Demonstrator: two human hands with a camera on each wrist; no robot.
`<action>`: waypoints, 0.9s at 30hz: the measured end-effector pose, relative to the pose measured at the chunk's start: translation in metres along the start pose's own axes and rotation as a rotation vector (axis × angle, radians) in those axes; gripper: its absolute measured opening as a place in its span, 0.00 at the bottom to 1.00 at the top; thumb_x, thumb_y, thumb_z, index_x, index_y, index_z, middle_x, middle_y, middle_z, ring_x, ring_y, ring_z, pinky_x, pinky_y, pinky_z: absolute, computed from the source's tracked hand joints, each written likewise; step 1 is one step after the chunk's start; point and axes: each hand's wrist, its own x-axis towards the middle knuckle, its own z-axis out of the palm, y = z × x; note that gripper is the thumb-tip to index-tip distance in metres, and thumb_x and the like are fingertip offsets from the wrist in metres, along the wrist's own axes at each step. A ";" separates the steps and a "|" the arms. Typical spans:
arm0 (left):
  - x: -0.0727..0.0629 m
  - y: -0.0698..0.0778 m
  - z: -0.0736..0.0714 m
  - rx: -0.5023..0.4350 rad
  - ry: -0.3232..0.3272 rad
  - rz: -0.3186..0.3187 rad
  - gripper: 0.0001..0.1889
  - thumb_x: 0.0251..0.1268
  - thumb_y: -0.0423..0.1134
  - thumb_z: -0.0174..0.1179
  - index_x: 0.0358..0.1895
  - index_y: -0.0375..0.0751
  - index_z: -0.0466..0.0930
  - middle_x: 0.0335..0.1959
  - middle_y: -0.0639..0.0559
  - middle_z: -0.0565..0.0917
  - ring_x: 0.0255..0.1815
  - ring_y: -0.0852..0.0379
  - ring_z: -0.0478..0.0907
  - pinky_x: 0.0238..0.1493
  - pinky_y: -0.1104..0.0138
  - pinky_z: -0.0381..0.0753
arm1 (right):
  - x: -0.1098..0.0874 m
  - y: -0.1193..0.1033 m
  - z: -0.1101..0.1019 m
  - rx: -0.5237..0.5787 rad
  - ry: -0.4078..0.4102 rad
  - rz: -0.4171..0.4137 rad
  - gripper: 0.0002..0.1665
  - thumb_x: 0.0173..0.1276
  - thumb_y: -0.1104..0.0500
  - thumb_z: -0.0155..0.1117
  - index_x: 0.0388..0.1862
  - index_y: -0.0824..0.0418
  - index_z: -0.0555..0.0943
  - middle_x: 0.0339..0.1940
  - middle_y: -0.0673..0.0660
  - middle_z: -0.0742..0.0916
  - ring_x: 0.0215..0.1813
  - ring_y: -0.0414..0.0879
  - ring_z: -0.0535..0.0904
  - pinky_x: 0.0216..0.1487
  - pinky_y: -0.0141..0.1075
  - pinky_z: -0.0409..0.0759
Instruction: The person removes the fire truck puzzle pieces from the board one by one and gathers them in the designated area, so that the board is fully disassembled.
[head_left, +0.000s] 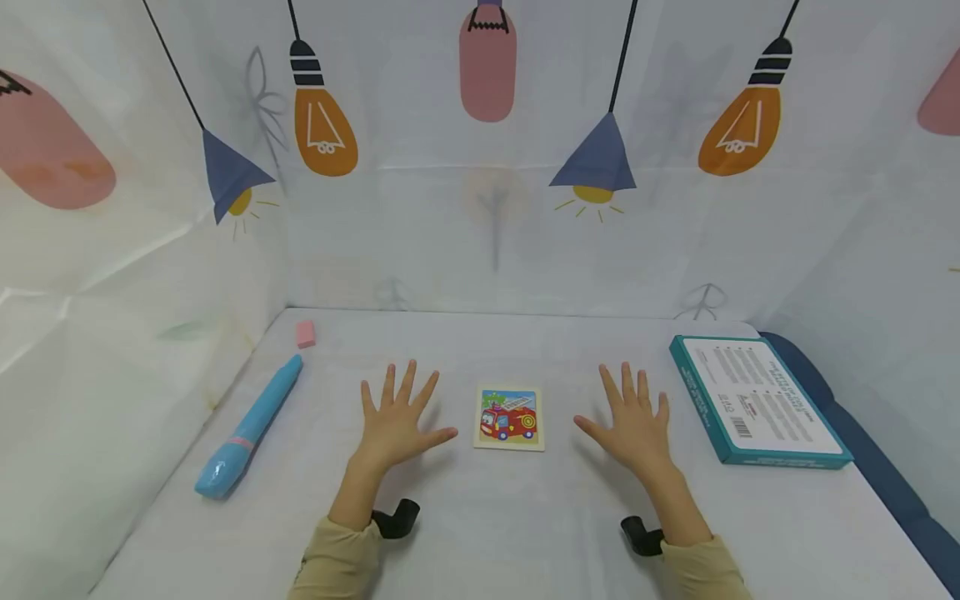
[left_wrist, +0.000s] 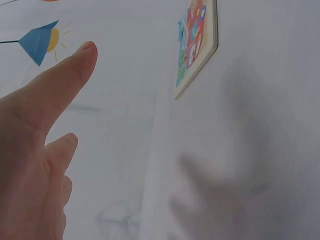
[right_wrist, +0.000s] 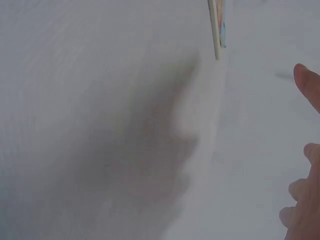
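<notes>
Between the two hands lies a small square picture puzzle (head_left: 508, 418) with a red fire truck in a pale frame, flat on the white table (head_left: 487, 525). My left hand (head_left: 392, 425) is left of it with fingers spread, holding nothing; its thumb points toward the puzzle. On the other side, my right hand (head_left: 636, 425) is spread the same way and holds nothing. Both hands cast shadows on the table. In the left wrist view the puzzle (left_wrist: 195, 42) appears beyond the thumb; the right wrist view catches only its edge (right_wrist: 215, 30).
A light blue pen-shaped object (head_left: 251, 429) lies on the left, with a pink eraser (head_left: 305, 334) behind it. At the right, a teal and white box (head_left: 761, 402) lies flat near a dark blue chair (head_left: 862, 433). A white curtain (head_left: 420, 242) printed with lamps hangs behind.
</notes>
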 end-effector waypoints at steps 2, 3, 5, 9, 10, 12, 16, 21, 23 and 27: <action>0.002 0.002 0.004 -0.009 0.006 0.002 0.48 0.50 0.72 0.52 0.73 0.55 0.49 0.75 0.43 0.42 0.73 0.37 0.30 0.61 0.36 0.23 | 0.002 -0.002 0.004 0.007 -0.011 0.000 0.55 0.56 0.35 0.60 0.74 0.57 0.49 0.74 0.68 0.48 0.73 0.66 0.37 0.64 0.66 0.31; 0.003 0.003 0.006 -0.013 0.008 0.001 0.48 0.50 0.72 0.52 0.73 0.55 0.50 0.75 0.43 0.42 0.73 0.37 0.31 0.62 0.36 0.23 | 0.003 -0.003 0.006 0.009 -0.015 0.000 0.55 0.56 0.35 0.60 0.74 0.57 0.49 0.74 0.68 0.49 0.73 0.66 0.37 0.64 0.66 0.32; 0.006 0.005 0.009 -0.013 0.007 -0.001 0.48 0.50 0.72 0.52 0.73 0.55 0.50 0.75 0.43 0.42 0.73 0.38 0.31 0.62 0.36 0.24 | 0.005 -0.005 0.010 0.007 -0.019 0.000 0.55 0.56 0.35 0.60 0.74 0.57 0.49 0.74 0.69 0.49 0.73 0.66 0.38 0.64 0.66 0.34; 0.012 0.009 0.017 -0.014 0.009 0.004 0.48 0.50 0.73 0.51 0.73 0.56 0.49 0.75 0.44 0.43 0.73 0.38 0.31 0.62 0.36 0.24 | 0.010 -0.010 0.016 0.029 -0.036 -0.005 0.54 0.57 0.36 0.61 0.74 0.57 0.49 0.73 0.69 0.50 0.73 0.67 0.39 0.63 0.67 0.35; 0.014 0.010 0.018 -0.023 0.012 0.010 0.47 0.50 0.73 0.51 0.73 0.56 0.49 0.75 0.43 0.43 0.73 0.38 0.31 0.62 0.36 0.24 | 0.012 -0.012 0.017 0.049 -0.046 -0.008 0.54 0.57 0.36 0.61 0.74 0.57 0.49 0.73 0.69 0.51 0.72 0.67 0.39 0.63 0.67 0.36; 0.018 0.012 0.021 -0.047 0.013 0.023 0.47 0.51 0.72 0.51 0.73 0.56 0.49 0.74 0.43 0.45 0.73 0.38 0.32 0.62 0.36 0.25 | 0.017 -0.016 0.019 0.110 -0.082 -0.016 0.53 0.58 0.38 0.61 0.74 0.57 0.49 0.73 0.69 0.52 0.72 0.68 0.40 0.63 0.68 0.38; 0.026 0.018 0.028 -0.098 -0.012 0.030 0.46 0.51 0.71 0.52 0.73 0.55 0.50 0.74 0.42 0.49 0.73 0.36 0.35 0.62 0.36 0.26 | 0.028 -0.024 0.027 0.235 -0.170 -0.021 0.51 0.59 0.42 0.62 0.74 0.56 0.50 0.72 0.68 0.59 0.71 0.69 0.47 0.61 0.69 0.43; 0.032 0.026 0.040 -0.131 -0.056 0.037 0.44 0.52 0.69 0.53 0.72 0.54 0.54 0.73 0.41 0.51 0.73 0.35 0.37 0.62 0.36 0.27 | 0.038 -0.032 0.040 0.276 -0.226 -0.026 0.45 0.60 0.47 0.64 0.73 0.55 0.56 0.68 0.65 0.68 0.67 0.66 0.61 0.57 0.66 0.56; 0.034 0.029 0.045 -0.137 -0.069 0.048 0.43 0.53 0.68 0.54 0.71 0.55 0.56 0.73 0.40 0.51 0.72 0.35 0.37 0.62 0.35 0.28 | 0.040 -0.036 0.043 0.279 -0.227 -0.035 0.42 0.60 0.50 0.65 0.71 0.56 0.60 0.66 0.65 0.70 0.65 0.66 0.63 0.55 0.65 0.59; 0.038 0.035 0.054 -0.131 -0.091 0.053 0.39 0.53 0.67 0.54 0.69 0.56 0.62 0.72 0.40 0.53 0.72 0.34 0.39 0.62 0.35 0.30 | 0.047 -0.045 0.049 0.246 -0.221 -0.043 0.35 0.60 0.53 0.64 0.66 0.57 0.68 0.62 0.66 0.73 0.62 0.66 0.66 0.54 0.63 0.63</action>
